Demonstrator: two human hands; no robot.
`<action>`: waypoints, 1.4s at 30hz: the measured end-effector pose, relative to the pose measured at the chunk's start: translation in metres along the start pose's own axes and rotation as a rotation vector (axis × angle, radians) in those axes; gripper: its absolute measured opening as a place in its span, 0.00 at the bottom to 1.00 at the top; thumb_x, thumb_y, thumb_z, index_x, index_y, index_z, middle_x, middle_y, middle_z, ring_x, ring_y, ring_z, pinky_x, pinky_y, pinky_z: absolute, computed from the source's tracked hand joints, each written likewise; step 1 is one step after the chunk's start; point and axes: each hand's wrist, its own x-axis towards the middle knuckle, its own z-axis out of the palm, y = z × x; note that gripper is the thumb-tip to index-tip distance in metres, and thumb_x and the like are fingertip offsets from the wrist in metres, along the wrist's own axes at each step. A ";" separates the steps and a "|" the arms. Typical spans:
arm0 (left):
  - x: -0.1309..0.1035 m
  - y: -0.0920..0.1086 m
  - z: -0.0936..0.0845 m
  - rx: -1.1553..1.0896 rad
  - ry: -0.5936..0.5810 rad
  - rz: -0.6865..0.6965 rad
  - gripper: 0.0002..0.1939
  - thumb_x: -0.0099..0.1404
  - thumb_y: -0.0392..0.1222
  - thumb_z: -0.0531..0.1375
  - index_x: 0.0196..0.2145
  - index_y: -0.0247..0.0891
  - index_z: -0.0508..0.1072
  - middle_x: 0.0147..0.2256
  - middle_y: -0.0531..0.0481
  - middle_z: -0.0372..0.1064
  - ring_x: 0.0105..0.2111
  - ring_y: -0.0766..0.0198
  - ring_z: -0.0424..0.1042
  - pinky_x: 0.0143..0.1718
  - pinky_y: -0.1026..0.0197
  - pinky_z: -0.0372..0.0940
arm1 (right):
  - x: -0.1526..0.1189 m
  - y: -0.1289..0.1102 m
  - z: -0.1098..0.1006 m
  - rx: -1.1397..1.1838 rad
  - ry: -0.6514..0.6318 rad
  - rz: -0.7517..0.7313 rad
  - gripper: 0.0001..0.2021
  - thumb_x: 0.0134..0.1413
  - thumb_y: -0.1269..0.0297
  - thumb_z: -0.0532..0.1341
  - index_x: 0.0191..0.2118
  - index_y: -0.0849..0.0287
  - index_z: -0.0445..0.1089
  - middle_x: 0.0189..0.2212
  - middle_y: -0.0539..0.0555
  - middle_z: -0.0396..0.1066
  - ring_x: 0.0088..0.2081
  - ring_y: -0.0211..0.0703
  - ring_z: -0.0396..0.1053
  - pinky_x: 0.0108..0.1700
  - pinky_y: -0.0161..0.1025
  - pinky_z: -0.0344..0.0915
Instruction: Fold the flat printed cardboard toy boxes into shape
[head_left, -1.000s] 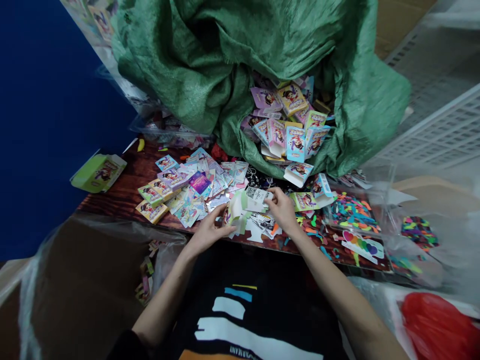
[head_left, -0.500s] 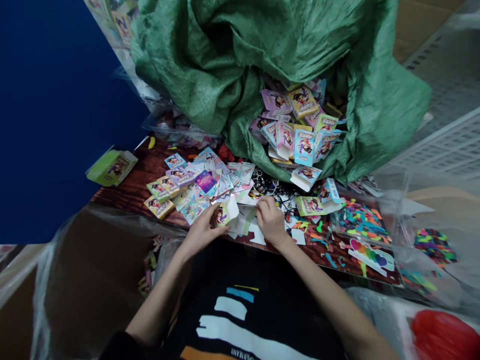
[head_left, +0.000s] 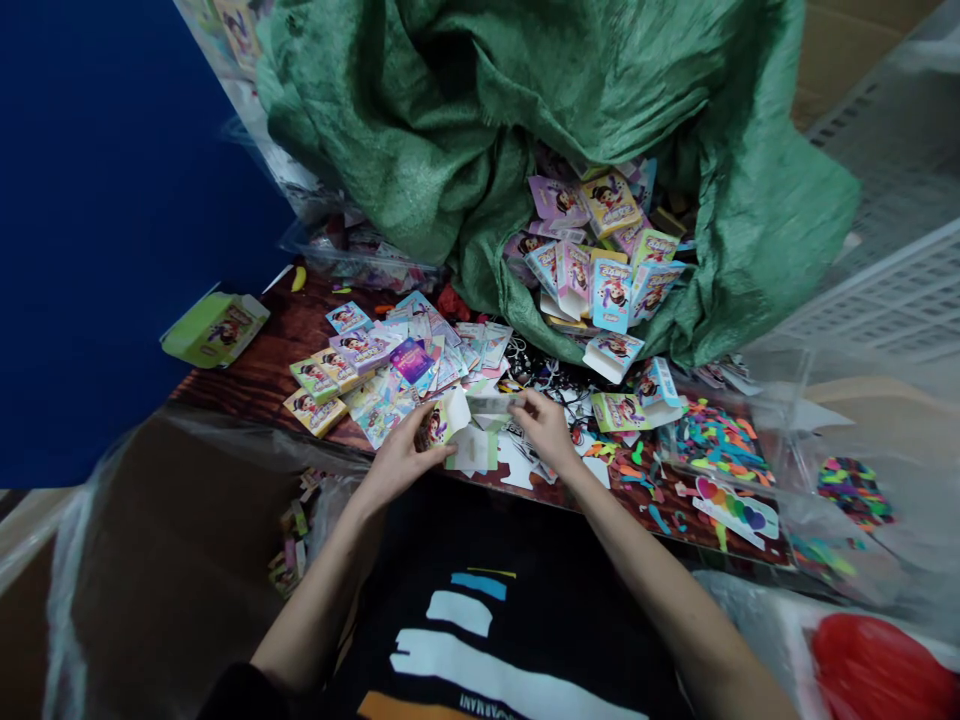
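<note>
My left hand [head_left: 405,455] is closed round a small yellow box [head_left: 442,420], whose white flap stands open toward the right. My right hand [head_left: 544,428] pinches the right end of a small pale, partly see-through piece [head_left: 491,405] beside the box's open end. Left of the hands, a pile of printed cards [head_left: 386,400] lies with several closed small boxes [head_left: 315,410] on the dark wood-patterned table [head_left: 255,390]. Pale paper pieces [head_left: 474,450] lie just below and between the hands.
A green sack [head_left: 390,130] spills small boxes [head_left: 611,290] at the back. Colourful small pieces [head_left: 716,440] fill a clear tray at the right. A larger green box [head_left: 217,330] stands at the left, and a red bag [head_left: 877,665] lies at the lower right.
The pale piece at my right fingers now shows clearly between my hands. My left hand and the yellow box have shifted slightly left; my right hand remains close by.
</note>
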 end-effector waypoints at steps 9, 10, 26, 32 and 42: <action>0.001 0.013 0.004 0.104 0.016 0.055 0.36 0.56 0.49 0.67 0.60 0.37 0.66 0.60 0.38 0.67 0.59 0.46 0.68 0.60 0.46 0.63 | -0.001 -0.022 -0.033 0.645 0.028 0.416 0.19 0.36 0.54 0.73 0.30 0.57 0.66 0.17 0.42 0.63 0.15 0.28 0.55 0.16 0.28 0.47; 0.001 0.014 0.004 0.107 0.016 0.064 0.36 0.56 0.49 0.67 0.60 0.37 0.66 0.59 0.38 0.67 0.58 0.47 0.68 0.60 0.47 0.63 | -0.003 -0.022 -0.032 0.694 0.024 0.450 0.21 0.33 0.55 0.74 0.31 0.57 0.65 0.19 0.42 0.65 0.15 0.27 0.55 0.16 0.28 0.47; -0.006 0.007 -0.003 0.067 0.031 0.027 0.37 0.56 0.52 0.67 0.60 0.37 0.66 0.60 0.36 0.66 0.58 0.45 0.68 0.58 0.43 0.64 | 0.005 -0.008 -0.012 -0.149 0.276 -0.042 0.06 0.49 0.64 0.59 0.27 0.55 0.61 0.41 0.57 0.67 0.38 0.45 0.66 0.37 0.41 0.65; 0.000 0.019 0.001 0.113 0.028 0.116 0.34 0.54 0.45 0.69 0.58 0.37 0.67 0.56 0.40 0.70 0.55 0.48 0.70 0.57 0.48 0.65 | 0.002 -0.038 -0.043 0.335 0.058 0.219 0.13 0.47 0.55 0.65 0.30 0.54 0.61 0.22 0.45 0.62 0.20 0.34 0.56 0.20 0.32 0.52; 0.005 0.032 0.014 0.303 0.025 0.245 0.33 0.55 0.40 0.69 0.58 0.39 0.65 0.57 0.40 0.68 0.57 0.46 0.68 0.58 0.44 0.64 | -0.005 -0.051 -0.060 0.168 -0.300 0.185 0.11 0.45 0.61 0.65 0.26 0.57 0.62 0.20 0.43 0.57 0.23 0.33 0.55 0.25 0.33 0.51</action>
